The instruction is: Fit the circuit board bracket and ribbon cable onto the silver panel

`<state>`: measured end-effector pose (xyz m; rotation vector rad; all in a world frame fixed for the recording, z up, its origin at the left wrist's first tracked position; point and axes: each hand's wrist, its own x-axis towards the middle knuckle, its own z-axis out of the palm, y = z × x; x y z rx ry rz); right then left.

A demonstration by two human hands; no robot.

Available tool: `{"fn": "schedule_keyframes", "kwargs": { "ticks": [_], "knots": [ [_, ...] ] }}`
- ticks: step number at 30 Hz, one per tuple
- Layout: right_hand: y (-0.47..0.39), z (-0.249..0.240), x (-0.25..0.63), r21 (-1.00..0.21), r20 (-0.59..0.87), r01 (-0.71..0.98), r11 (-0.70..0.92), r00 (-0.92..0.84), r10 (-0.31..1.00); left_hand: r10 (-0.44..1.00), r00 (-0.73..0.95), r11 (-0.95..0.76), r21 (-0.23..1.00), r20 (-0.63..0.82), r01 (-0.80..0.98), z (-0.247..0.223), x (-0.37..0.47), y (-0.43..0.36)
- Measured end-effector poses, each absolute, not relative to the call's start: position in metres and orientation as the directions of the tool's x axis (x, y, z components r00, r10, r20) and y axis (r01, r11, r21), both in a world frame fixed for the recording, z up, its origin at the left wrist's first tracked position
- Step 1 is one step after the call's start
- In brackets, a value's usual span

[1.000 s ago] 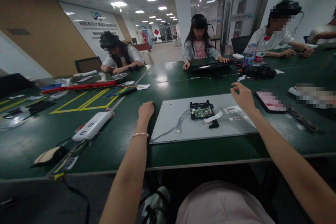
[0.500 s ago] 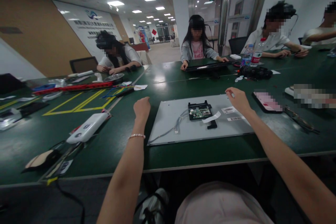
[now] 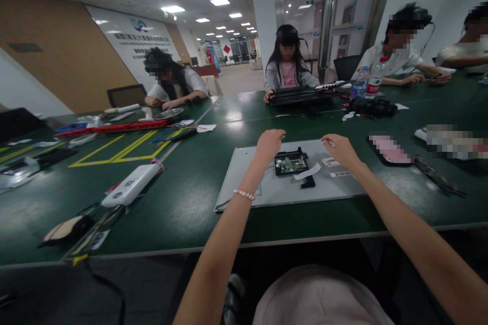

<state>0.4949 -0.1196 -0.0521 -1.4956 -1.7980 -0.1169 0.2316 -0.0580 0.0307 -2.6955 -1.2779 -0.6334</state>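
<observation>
A flat grey metal-backed panel point(image 3: 233, 172), which looks like a screen panel, lies on the green table before me. On it sit a green circuit board point(image 3: 290, 164) in a black frame, a white paper strip point(image 3: 307, 171) and a small black bracket point(image 3: 308, 182). My left hand point(image 3: 269, 144), fingers curled, is over the panel's far edge beside the board. My right hand point(image 3: 340, 149) is closed in a pinch at the far right part of the panel. What either hand holds, if anything, is hidden or too small to make out. My left forearm covers part of the cable.
Right of the panel lie a phone point(image 3: 389, 150) and a pair of glasses point(image 3: 438, 176). To the left are a white power bank point(image 3: 131, 185) and a mouse point(image 3: 67, 229). Bottles point(image 3: 374, 84) stand farther back. Several people sit around the table.
My left hand has moved right, from beside the panel's left edge to over its far edge near the board. My right hand has barely shifted. The person opposite has tilted a black panel.
</observation>
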Motion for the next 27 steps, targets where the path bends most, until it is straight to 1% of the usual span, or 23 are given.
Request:
{"fn": "schedule_keyframes", "kwargs": {
  "ticks": [7, 11, 13, 15, 17, 22, 24, 27],
  "knots": [
    [-0.116, -0.057, 0.494, -0.391, 0.585, 0.87, 0.3, -0.017, 0.811, 0.796, 0.524, -0.579, 0.131, 0.303, 0.805, -0.015, 0.215, -0.049],
    [-0.115, -0.063, 0.491, -0.406, 0.549, 0.865, 0.296, -0.029, 0.835, 0.788, 0.508, -0.587, 0.175, 0.348, 0.79, -0.023, 0.207, -0.048],
    [-0.116, -0.066, 0.488, -0.428, 0.527, 0.853, 0.3, -0.034, 0.849, 0.785, 0.508, -0.59, 0.177, 0.353, 0.788, -0.022, 0.208, -0.05],
    [-0.117, -0.068, 0.486, -0.44, 0.508, 0.844, 0.306, -0.048, 0.86, 0.792, 0.514, -0.582, 0.154, 0.329, 0.799, -0.021, 0.211, -0.054],
    [-0.117, -0.068, 0.483, -0.435, 0.489, 0.844, 0.312, -0.069, 0.869, 0.796, 0.529, -0.577, 0.105, 0.293, 0.81, -0.02, 0.213, -0.056],
    [-0.118, -0.068, 0.477, -0.441, 0.452, 0.84, 0.315, -0.095, 0.887, 0.747, 0.613, -0.628, -0.028, 0.257, 0.777, -0.023, 0.213, -0.056],
    [-0.118, -0.068, 0.476, -0.442, 0.449, 0.84, 0.316, -0.098, 0.888, 0.734, 0.632, -0.644, -0.043, 0.249, 0.764, -0.025, 0.213, -0.055],
    [-0.118, -0.068, 0.475, -0.44, 0.452, 0.841, 0.315, -0.096, 0.887, 0.734, 0.635, -0.648, -0.032, 0.243, 0.761, -0.027, 0.213, -0.054]
  ]
}}
